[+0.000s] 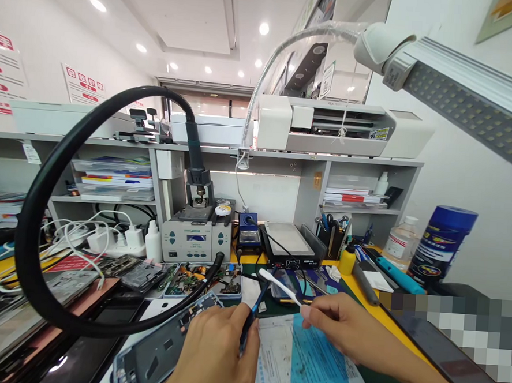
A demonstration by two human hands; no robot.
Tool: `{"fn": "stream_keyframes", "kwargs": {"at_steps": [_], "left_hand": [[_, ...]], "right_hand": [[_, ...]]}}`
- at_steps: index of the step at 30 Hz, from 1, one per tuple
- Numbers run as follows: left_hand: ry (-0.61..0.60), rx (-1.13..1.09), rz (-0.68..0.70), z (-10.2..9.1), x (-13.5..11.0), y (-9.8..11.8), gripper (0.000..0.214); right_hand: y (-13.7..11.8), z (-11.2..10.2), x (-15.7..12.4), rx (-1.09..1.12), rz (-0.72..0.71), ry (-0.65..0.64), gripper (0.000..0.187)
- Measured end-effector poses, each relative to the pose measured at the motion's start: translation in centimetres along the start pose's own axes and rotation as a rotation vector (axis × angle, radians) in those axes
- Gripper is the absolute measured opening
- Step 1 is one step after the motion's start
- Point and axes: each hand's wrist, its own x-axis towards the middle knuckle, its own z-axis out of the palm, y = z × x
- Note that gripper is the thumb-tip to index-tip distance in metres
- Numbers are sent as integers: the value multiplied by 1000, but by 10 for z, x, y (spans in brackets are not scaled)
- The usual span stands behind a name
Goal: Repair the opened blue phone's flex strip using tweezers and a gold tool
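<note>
My left hand (215,351) is closed around a thin blue-and-black tool (250,318), its tip pointing up and right. A little to the right, my right hand (343,327) pinches a white cotton swab (281,286) whose tip points up and left. Both hands hover over a blue and white sheet (301,362) lying on the green mat. An opened phone frame (155,353) lies just left of my left hand.
A thick black hose (38,213) loops from the hot-air station (196,237) across the left side. Phone boards and parts trays (198,280), a heating plate (290,242), a blue canister (441,243) and a desk lamp (461,94) surround the work spot.
</note>
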Motion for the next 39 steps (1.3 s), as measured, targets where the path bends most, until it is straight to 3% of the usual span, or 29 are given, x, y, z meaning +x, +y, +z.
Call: {"fn": "stream_keyframes", "kwargs": {"at_steps": [3, 10, 19, 27, 34, 39], "left_hand": [[13, 3, 6, -1, 1, 1, 25], [10, 1, -9, 0, 0, 0, 25], [-23, -18, -33, 0, -1, 1, 25], [-20, -21, -33, 1, -1, 1, 26], [-5, -33, -4, 3, -1, -3, 25], [-5, -30, -5, 2, -1, -3, 25]], "right_hand": [[0, 0, 1, -3, -2, 16, 49], [-5, -2, -7, 79, -9, -172, 49], [2, 1, 2, 0, 6, 18, 46], [-5, 0, -7, 75, -37, -176, 46], [7, -4, 1, 77, 29, -84, 52], [5, -5, -1, 102, -9, -172, 51]]}}
